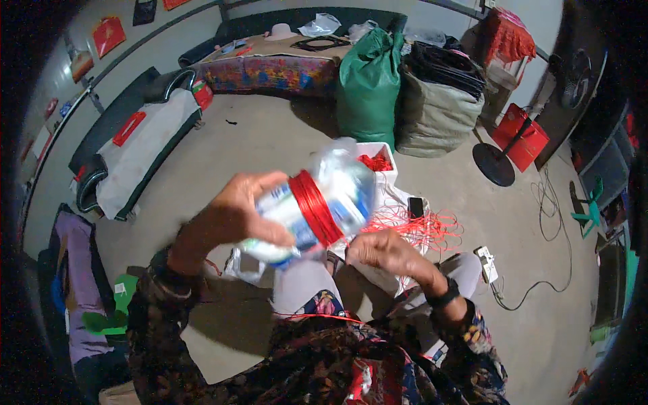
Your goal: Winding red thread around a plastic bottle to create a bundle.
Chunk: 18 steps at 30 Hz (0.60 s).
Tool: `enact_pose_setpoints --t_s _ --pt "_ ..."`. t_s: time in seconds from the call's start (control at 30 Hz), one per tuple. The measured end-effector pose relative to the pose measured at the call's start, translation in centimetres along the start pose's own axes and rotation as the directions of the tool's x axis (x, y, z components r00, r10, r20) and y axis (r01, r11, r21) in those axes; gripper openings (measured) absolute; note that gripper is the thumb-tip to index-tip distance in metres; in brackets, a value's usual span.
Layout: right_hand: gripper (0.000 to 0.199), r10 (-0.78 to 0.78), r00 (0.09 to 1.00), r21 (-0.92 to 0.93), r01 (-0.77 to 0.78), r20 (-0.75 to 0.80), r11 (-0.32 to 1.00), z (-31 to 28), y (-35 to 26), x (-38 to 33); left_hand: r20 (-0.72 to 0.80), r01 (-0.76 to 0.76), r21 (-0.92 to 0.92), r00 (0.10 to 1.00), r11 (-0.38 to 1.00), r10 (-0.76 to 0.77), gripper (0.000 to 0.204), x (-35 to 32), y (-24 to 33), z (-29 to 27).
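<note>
My left hand [233, 209] grips a blurred blue-and-white plastic bottle [270, 202] by one end, with its clear rounded end tilted up and away to the right. Red cord [314, 209] is wound in a thick band around its middle. Just below and right of that band, my right hand [388, 253] is closed in a pinch on the red cord; the strand itself is hardly visible at the fingertips. Loose loops of red cord [432, 229] lie beyond my right hand. Another red strand [317, 315] crosses my lap.
A white box [386, 177] with red cord inside stands ahead, near a black phone [416, 207]. A white power strip [486, 264] lies right of my knee. Farther off are a green sack [368, 94], a pale sack [435, 118], a fan base [493, 165] and a sofa [145, 142].
</note>
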State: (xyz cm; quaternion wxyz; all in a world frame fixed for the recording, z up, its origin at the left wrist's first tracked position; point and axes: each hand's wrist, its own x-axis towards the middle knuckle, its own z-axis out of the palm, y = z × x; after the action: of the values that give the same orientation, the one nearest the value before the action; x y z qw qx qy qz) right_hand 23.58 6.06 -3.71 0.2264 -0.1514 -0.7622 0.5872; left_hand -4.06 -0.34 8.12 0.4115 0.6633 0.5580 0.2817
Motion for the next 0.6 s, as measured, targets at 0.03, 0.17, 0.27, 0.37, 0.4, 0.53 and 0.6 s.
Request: enact_pose_setpoints --t_s 0.03,0.17,0.27,0.37,0.4,0.53,0.6 --pt "0.018 0.033 0.999 -0.006 -0.033 0.009 0.999 1.1 -1.0 -0.6 0.011 0.03 -0.12 1.0 0.992 -0.029 0.058 0.5 -0.8 -0.3" --pt "0.012 -0.184 0.974 -0.45 0.225 0.134 0.864 -0.1 -8.7 -0.4 0.113 -0.064 0.264 0.993 0.962 0.035 0.063 1.1 -3.7 0.6" --pt "0.013 -0.261 0.958 -0.481 0.286 0.121 0.829 -2.6 -10.9 1.2 0.279 -0.333 0.446 0.934 0.831 0.224 0.064 1.0 -3.9 4.0" --pt "0.024 -0.008 0.997 -0.306 0.03 0.074 0.951 -4.1 -8.4 2.8 0.401 -0.375 0.219 0.876 0.901 0.267 0.071 -0.7 0.4 5.0" --pt "0.031 -0.032 0.995 -0.016 0.034 0.097 0.999 -4.4 -4.7 2.5 0.395 -0.358 0.21 0.882 0.91 0.256 0.073 -0.8 1.1 4.7" --pt "0.031 0.015 0.998 0.115 -0.022 0.058 0.993 -0.1 2.8 -0.2 0.154 -0.073 -0.089 0.984 0.993 0.086 0.062 -1.3 0.6 1.3" --pt "0.021 0.065 0.987 -0.141 -0.044 0.148 0.989 1.2 1.0 -0.1 0.154 0.12 -0.347 0.986 0.93 -0.07 0.067 -0.1 -1.7 0.2"
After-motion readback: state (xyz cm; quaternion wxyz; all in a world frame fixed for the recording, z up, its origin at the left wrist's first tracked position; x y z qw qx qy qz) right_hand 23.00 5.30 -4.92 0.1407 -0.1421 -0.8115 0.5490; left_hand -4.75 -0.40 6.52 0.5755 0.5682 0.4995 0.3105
